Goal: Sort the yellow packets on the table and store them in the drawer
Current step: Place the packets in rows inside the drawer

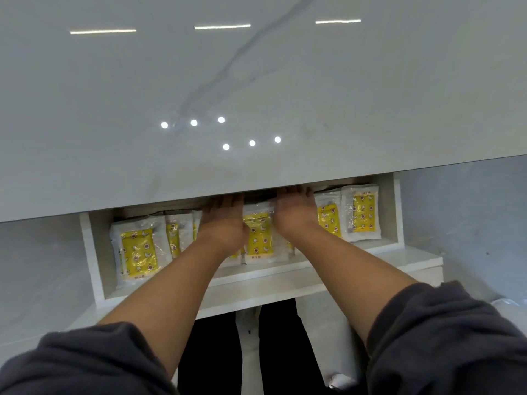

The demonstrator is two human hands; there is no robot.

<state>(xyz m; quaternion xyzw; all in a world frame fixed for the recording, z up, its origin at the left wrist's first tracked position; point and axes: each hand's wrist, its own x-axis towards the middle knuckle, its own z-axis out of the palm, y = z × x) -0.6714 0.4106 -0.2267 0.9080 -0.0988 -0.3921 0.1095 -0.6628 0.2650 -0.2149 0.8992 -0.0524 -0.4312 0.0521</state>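
A white drawer (285,280) stands pulled out under the tabletop (256,81). Several yellow packets in clear wrappers lie in a row inside it, one at the left (139,252), one in the middle (259,238) and one at the right end (363,213). My left hand (224,220) and my right hand (295,210) lie flat on packets on either side of the middle packet. Their fingertips reach back under the table's edge and are hidden there. No packet shows on the tabletop.
The white marble tabletop overhangs the back of the drawer and reflects ceiling lights. Below the drawer front I see my dark trousers (279,352) and white shoes on a pale floor. Grey sleeves (442,337) cover my upper arms.
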